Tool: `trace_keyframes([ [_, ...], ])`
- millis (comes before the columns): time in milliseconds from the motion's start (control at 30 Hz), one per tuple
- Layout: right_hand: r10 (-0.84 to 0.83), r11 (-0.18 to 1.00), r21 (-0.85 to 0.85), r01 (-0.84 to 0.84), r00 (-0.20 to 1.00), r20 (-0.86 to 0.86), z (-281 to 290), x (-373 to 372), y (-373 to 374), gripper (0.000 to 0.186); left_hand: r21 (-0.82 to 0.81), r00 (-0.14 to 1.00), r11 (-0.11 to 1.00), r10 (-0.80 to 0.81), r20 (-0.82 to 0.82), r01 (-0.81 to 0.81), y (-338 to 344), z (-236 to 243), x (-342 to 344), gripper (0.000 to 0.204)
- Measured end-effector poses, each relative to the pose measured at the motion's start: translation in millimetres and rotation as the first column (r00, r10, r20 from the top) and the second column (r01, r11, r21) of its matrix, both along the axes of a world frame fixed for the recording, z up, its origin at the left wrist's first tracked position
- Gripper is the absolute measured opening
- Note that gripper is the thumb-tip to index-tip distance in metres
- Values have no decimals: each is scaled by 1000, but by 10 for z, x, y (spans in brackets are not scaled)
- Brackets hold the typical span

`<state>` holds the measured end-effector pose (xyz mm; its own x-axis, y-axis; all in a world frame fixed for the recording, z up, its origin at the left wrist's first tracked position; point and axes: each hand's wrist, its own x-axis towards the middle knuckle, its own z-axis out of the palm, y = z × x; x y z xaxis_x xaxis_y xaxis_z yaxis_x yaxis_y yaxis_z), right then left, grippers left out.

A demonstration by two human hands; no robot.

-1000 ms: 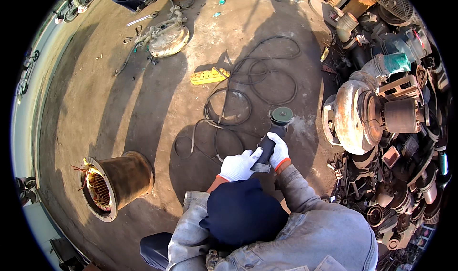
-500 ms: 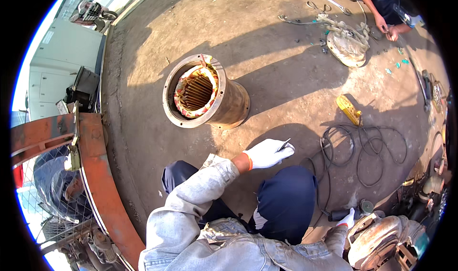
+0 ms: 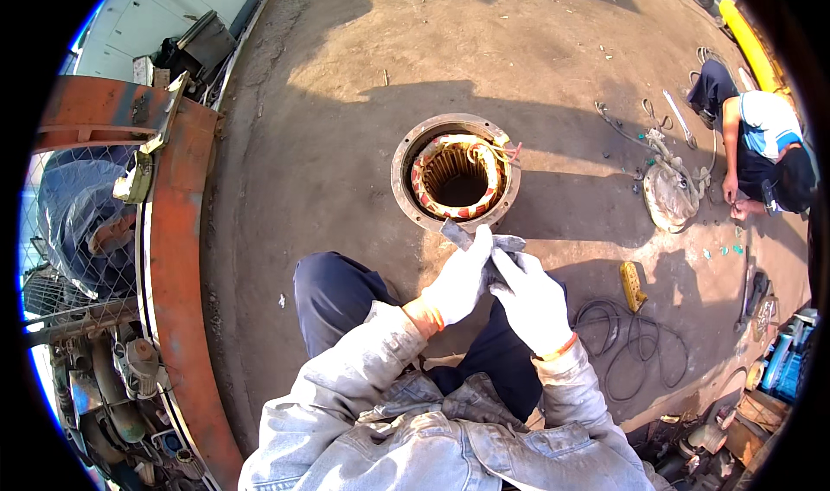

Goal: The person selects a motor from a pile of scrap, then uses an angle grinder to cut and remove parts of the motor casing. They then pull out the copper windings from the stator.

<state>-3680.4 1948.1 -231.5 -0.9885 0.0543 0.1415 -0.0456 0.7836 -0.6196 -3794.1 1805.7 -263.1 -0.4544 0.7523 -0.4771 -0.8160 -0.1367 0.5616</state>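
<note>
Both hands wear white gloves with orange cuffs and meet in front of my knees. My left hand (image 3: 458, 285) is closed around a flat grey metal blade (image 3: 455, 233) whose squared end sticks out past the fingers. My right hand (image 3: 534, 308) presses up against it, fingers bent. Between the fingertips a dark grey piece (image 3: 508, 243) shows; its kind and which hand bears it are unclear. Just beyond stands a round metal motor housing (image 3: 402, 158), open end up. Inside it sits a stator with a ring of bound windings (image 3: 428, 149), and reddish lead wires (image 3: 512, 152) come off its rim.
A yellow pendant control box (image 3: 633, 285) with coiled black cable (image 3: 644, 353) lies at right. Further off, a person (image 3: 765, 137) crouches near a cloth-wrapped bundle (image 3: 670, 195). An orange steel frame (image 3: 177, 275) with mesh runs along the left. Machine parts (image 3: 705, 439) crowd the lower right.
My right hand has come up from a black cylinder at the lower right to meet the left. My view has shifted, so the motor housing appears further right and seen from more above.
</note>
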Motion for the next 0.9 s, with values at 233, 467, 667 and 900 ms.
trace_keyframes([
  [233,-46,991,130,43,999,24,-63,-864,-667,44,-572,702,665,-100,-705,-480,-961,-424,-556,43],
  [467,-232,965,-69,254,943,238,-136,-957,-1135,40,-381,-134,879,-431,-892,-288,-1129,-15,-781,61],
  [667,-138,727,-531,434,851,507,-139,-927,-1208,45,-370,-159,902,-408,-899,-221,-1212,-107,-800,62],
  [900,-189,729,-524,439,866,463,-220,-914,-1460,46,-392,-69,908,-405,-912,-148,-1230,-178,-1098,63],
])
